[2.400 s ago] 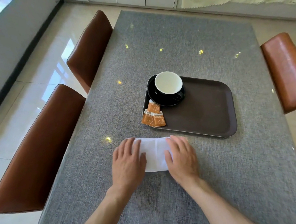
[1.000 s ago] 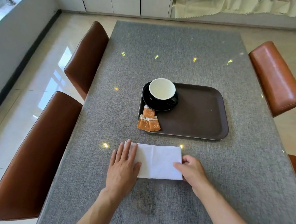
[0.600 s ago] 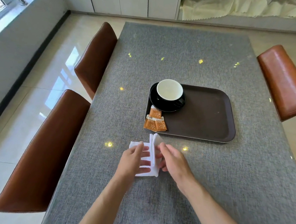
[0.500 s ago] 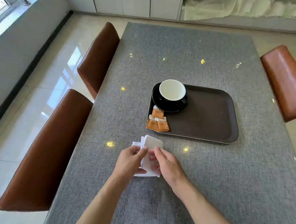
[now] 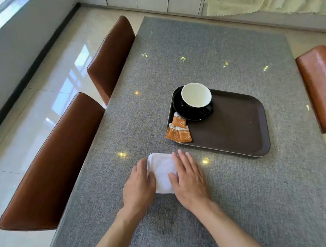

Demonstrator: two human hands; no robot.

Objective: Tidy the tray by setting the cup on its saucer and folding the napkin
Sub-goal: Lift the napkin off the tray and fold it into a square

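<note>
The white napkin (image 5: 162, 171) lies folded into a small square on the grey table, just in front of the brown tray (image 5: 235, 126). My left hand (image 5: 138, 186) rests against its left edge. My right hand (image 5: 189, 177) lies flat over its right side, fingers spread, pressing it down. On the tray's far left corner the black cup (image 5: 196, 97), white inside, stands upright on its black saucer (image 5: 178, 110). Three orange sachets (image 5: 179, 131) lie on the tray's near left part.
Two brown leather chairs (image 5: 51, 166) stand along the table's left side, and another chair (image 5: 321, 87) stands at the right. The grey table (image 5: 210, 43) stretches far beyond the tray. The right half of the tray is bare.
The napkin was a wide rectangle; my right hand lifted its right end and folded it over to the left. Now it lies as a smaller square under both hands.
</note>
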